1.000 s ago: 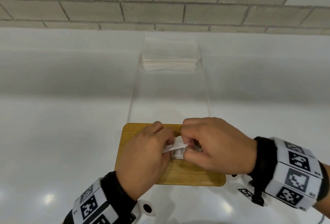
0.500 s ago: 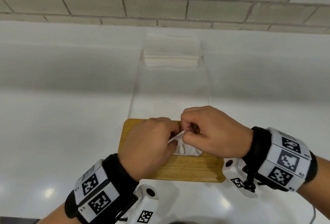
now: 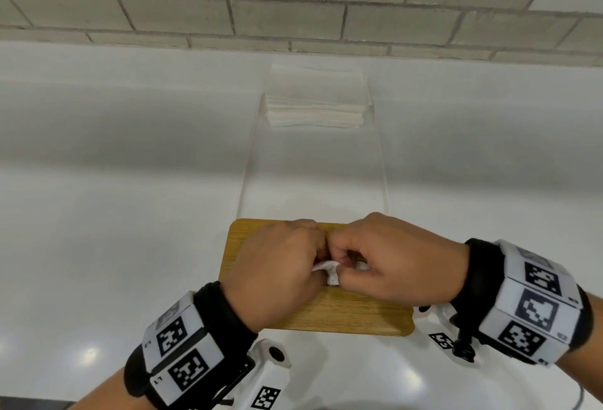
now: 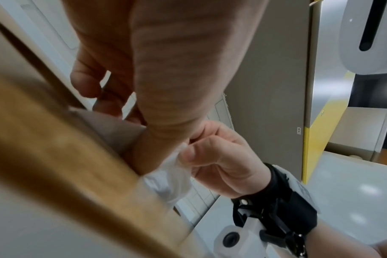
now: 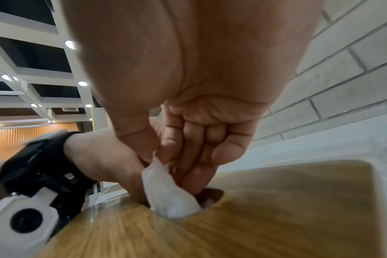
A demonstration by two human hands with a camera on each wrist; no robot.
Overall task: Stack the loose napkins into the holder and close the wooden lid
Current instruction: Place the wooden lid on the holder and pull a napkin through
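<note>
Lid on, top napkin being teased up through its slot

Thumb and forefinger of the right hand (image 5: 188, 122) pinch the tip of a crumpled white paper napkin (image 5: 168, 195) that rises from the oval slot in the flat, round-cornered wooden lid (image 3: 342, 311); the left hand (image 3: 277, 275) has its fingers curled round the same tuft (its fingertips are hidden). The lid already sits on top of the tall clear acrylic holder (image 3: 380, 161), seemingly closed. A folded white napkin stack (image 3: 316, 106) shows through the holder's walls near its base, on the white counter (image 3: 114, 213). Stacking and closing look essentially finished; only this pull-through appears left.
</note>
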